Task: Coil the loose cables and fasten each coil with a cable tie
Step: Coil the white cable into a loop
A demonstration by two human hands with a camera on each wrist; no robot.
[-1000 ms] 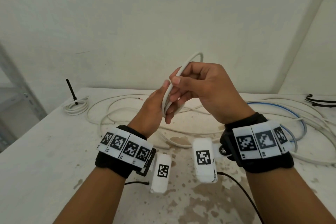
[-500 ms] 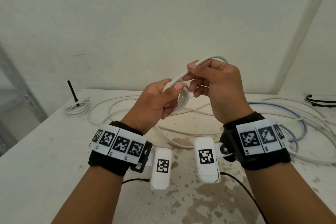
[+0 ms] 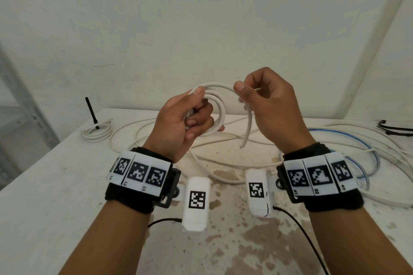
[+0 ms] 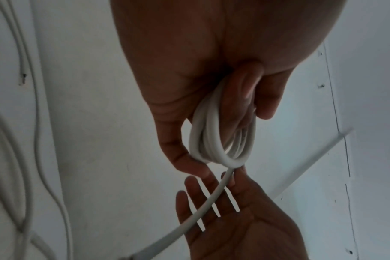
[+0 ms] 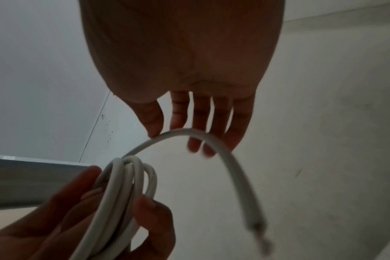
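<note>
The white cable (image 3: pixel 220 107) was smooth and round, wound into about three loops. The left hand (image 3: pixel 178 123) gripped the loops. The right hand (image 3: pixel 268 105), just beside it, pinched the loose end. Two hands, one held coil.

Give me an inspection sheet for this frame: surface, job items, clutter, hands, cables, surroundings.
Surface: white table, stained and blotched near the front.
Job items: white cable coil, several loops, held above the table; its free end hangs loose, not tied. Finished small coil at far left with an upright black cable tie.
Clutter: black ties at the far right edge.
Hands: left hand grips the coil; right hand pinches the cable near its end between thumb and fingers.
Cables: loose white cables and a blue cable sprawl across the table.
Surroundings: plain white wall; grey metal frame at left.
</note>
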